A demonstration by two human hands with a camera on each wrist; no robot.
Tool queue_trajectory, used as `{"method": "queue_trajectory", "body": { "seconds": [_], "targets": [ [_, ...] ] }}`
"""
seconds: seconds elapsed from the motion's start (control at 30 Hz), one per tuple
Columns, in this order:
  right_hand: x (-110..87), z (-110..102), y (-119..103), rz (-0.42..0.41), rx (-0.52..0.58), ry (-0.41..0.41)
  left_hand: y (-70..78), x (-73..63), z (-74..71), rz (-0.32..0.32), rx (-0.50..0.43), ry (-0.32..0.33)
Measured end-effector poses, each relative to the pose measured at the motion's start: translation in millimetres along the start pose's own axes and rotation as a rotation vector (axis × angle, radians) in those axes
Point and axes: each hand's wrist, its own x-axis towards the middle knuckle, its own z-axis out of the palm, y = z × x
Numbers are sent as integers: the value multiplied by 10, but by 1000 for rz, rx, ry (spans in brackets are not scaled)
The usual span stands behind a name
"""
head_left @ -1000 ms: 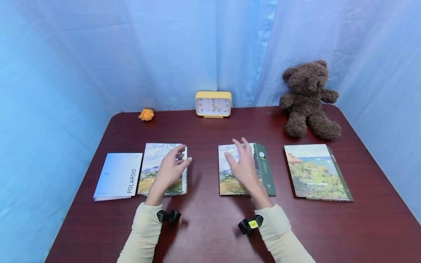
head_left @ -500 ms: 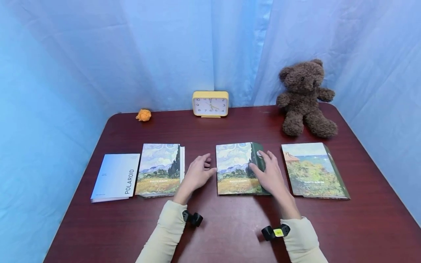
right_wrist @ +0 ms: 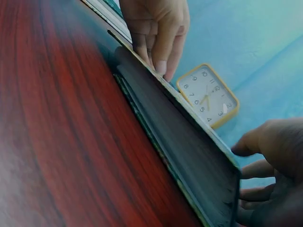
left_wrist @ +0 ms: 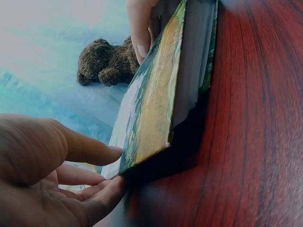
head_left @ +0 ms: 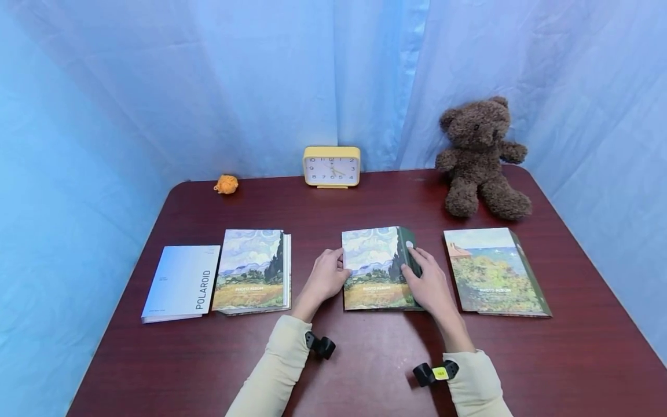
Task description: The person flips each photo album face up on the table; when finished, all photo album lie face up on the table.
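Observation:
A photo album (head_left: 371, 263) with a painted wheat-field cover and dark green spine lies at the middle of the table. My left hand (head_left: 327, 275) pinches the left edge of its front cover; in the left wrist view the thumb is on top of the cover (left_wrist: 154, 101) and fingertips are at the edge. On the opposite side my right hand (head_left: 428, 282) holds the album by the spine, thumb on the cover. The right wrist view shows the pages (right_wrist: 170, 137) between the covers, with the right-hand fingers (right_wrist: 258, 170) beside the spine.
To the left lie a similar wheat-field album (head_left: 249, 272) and a blue-white POLAROID album (head_left: 179, 281). A seaside-painting album (head_left: 495, 275) lies to the right. Behind stand an orange yarn ball (head_left: 226, 185), a yellow clock (head_left: 332, 167) and a brown teddy bear (head_left: 478, 156).
The left hand has moved right from over the left wheat-field album to the middle album's left edge. My right hand has shifted right from above the cover to the spine, and both now hold it.

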Motion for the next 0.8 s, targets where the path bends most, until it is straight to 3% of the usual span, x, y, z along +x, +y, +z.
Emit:
{"method": "queue_trajectory", "body": {
  "seconds": [0.33,0.47,0.8],
  "targets": [
    [3,40,-60,85,247,30,27,-16,2,-3,22,-5],
    [-10,23,-100,78,336,34,58,-28,7,-15,30,-17],
    [-111,-80,-302,-19,314,83,251,-80,58,-55,-46,-87]
  ]
}}
